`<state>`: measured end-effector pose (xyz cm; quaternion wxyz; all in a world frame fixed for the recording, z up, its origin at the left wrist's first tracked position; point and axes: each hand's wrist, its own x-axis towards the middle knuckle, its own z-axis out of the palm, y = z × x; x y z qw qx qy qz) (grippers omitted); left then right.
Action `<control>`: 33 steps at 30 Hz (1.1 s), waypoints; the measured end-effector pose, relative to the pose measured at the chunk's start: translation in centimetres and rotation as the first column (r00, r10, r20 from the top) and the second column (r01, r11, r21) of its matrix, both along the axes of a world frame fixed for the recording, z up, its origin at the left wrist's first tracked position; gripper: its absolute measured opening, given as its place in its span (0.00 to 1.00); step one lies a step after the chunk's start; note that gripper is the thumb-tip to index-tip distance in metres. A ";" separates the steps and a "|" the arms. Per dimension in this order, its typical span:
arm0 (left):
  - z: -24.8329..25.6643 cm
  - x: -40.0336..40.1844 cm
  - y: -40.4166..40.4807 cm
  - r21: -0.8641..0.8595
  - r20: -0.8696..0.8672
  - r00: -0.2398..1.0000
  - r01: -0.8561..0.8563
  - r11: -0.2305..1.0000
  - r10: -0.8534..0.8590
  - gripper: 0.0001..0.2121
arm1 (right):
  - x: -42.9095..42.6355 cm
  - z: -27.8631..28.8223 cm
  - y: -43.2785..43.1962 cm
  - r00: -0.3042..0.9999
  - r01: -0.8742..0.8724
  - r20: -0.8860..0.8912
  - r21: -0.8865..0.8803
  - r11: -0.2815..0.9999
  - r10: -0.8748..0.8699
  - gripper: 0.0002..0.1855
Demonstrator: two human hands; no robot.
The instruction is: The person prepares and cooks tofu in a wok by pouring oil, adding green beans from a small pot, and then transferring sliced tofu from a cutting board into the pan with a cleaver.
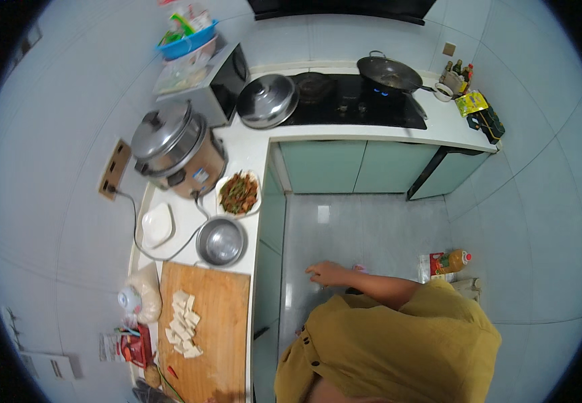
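My right hand hangs over the grey tiled floor with its fingers partly spread and nothing in it. At the bottom edge, what may be fingertips of my left hand show beside the cutting board; too little is visible to tell how it is held. Sliced white pieces, like tofu, lie on the wooden cutting board, with a small red chili below them. A metal pot and a dish of cooked food stand farther up the counter. On the lit gas hob sits a black wok.
A large rice cooker, a white dish and a power cord occupy the left counter. A lidded pan stands beside the hob. Sauce bottles stand at the right. An oil bottle lies on the floor.
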<state>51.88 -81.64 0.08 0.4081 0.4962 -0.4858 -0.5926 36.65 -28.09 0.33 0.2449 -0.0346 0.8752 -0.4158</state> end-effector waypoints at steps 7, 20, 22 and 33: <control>-1.3 -17.0 24.6 0.279 -0.216 0.799 0.601 0.748 -0.561 0.17 | -5.0 6.1 29.9 0.563 0.754 -0.555 0.040 0.656 -0.613 0.13; 8.7 -32.2 71.8 0.249 -0.219 -0.480 0.814 -0.524 -0.850 0.23 | -18.3 14.3 63.6 0.490 0.871 -0.804 0.437 0.223 -0.337 0.27; 8.6 -33.5 75.4 0.240 -0.239 -0.600 0.725 -0.646 -0.763 0.21 | -20.4 14.1 66.2 0.593 0.802 -0.666 0.537 0.261 -0.451 0.28; 5.7 -40.3 87.2 0.250 -0.299 -0.821 0.423 -0.871 -0.485 0.16 | -20.9 19.2 69.6 0.769 0.633 -0.474 0.657 0.409 -0.429 0.17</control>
